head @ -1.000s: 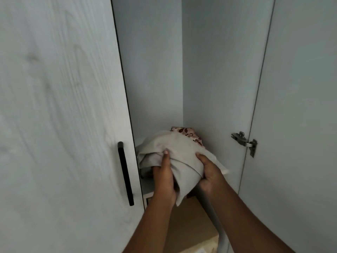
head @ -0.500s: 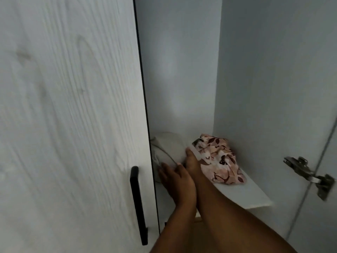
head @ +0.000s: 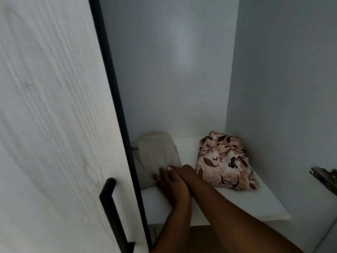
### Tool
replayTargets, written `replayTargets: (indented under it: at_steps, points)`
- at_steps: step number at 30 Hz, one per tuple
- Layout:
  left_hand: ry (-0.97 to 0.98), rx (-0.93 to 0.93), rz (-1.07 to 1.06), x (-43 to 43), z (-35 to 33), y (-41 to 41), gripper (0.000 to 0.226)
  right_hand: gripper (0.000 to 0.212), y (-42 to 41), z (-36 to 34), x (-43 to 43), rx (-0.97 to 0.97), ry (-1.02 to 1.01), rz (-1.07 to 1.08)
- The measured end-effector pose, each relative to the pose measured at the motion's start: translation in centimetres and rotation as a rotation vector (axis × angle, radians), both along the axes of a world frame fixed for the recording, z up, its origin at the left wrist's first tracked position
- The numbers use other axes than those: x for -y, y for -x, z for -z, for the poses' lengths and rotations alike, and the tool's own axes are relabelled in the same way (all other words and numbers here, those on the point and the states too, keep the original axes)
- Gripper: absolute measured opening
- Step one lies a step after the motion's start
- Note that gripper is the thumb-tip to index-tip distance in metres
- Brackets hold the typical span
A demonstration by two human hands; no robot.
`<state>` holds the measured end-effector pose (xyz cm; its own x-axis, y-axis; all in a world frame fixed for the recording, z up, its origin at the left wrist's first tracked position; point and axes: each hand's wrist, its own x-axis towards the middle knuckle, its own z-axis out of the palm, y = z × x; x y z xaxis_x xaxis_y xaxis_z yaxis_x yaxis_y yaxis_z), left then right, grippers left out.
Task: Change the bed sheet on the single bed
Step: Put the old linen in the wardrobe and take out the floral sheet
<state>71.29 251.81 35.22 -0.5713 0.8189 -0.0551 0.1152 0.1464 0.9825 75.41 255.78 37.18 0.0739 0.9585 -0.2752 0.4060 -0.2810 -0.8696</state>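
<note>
Wardrobe door (head: 54,106) with black handle (head: 111,212) stands open for shelf access. Beige sheet (head: 156,154) is bundled at the shelf's (head: 255,203) left rear, partly behind the door edge. Left hand (head: 171,187), fingers straight, presses its front edge, probably seating it. Right hand (head: 186,170) lies against the left; its fingers are hidden, so its grip is unclear. Floral sheet (head: 224,161) sits apart, right, untouched.

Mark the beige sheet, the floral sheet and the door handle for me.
beige sheet (head: 157,152): head view, middle of its folded top.
floral sheet (head: 225,161): head view, centre of the patterned bundle.
door handle (head: 113,214): head view, mid black bar.
</note>
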Motion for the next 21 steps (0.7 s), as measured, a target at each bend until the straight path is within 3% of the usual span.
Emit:
replayTargets:
  at_steps: [2,5,7,9,10,12,13,14,15,18,21]
  points:
    - [-0.018,-0.028,-0.013,0.0,0.3,0.0,0.066,0.057,-0.7,-0.3,-0.2,0.197,-0.096,-0.021]
    - [-0.021,-0.096,-0.045,0.5,0.4,-0.5,0.067,0.057,-2.9,-0.1,-0.2,0.558,-0.440,0.099]
    - [-0.041,-0.079,0.011,1.1,0.4,-1.6,0.079,0.067,-5.0,0.0,-0.1,0.799,-0.568,0.158]
    - [-0.135,-0.049,0.082,1.3,0.4,-2.3,0.112,0.098,-6.9,0.2,-0.4,1.001,-0.426,0.157]
    - [-0.161,-0.015,0.117,1.6,0.4,-2.7,0.116,0.113,-8.0,0.3,0.0,1.023,-0.299,0.140]
    - [-0.147,0.009,0.191,1.9,0.3,-3.3,0.076,0.126,-9.4,1.0,0.1,1.002,-0.137,0.063]
    - [-0.125,0.024,0.223,2.0,0.4,-3.3,0.055,0.126,-9.9,1.5,-0.1,0.999,-0.092,-0.014]
    - [-0.112,0.013,0.238,1.9,0.4,-3.3,0.048,0.125,-10.1,1.9,-0.3,1.006,-0.060,-0.099]
    - [-0.101,0.028,0.271,2.4,0.3,-3.6,0.054,0.124,-10.7,2.5,0.1,1.009,-0.041,-0.144]
    - [-0.140,0.066,0.289,3.2,0.1,-3.7,0.105,0.105,-11.5,3.4,0.0,1.003,-0.118,-0.123]
    - [-0.092,0.053,0.329,3.3,0.2,-4.0,0.088,0.075,-11.7,3.9,0.5,0.996,-0.207,-0.058]
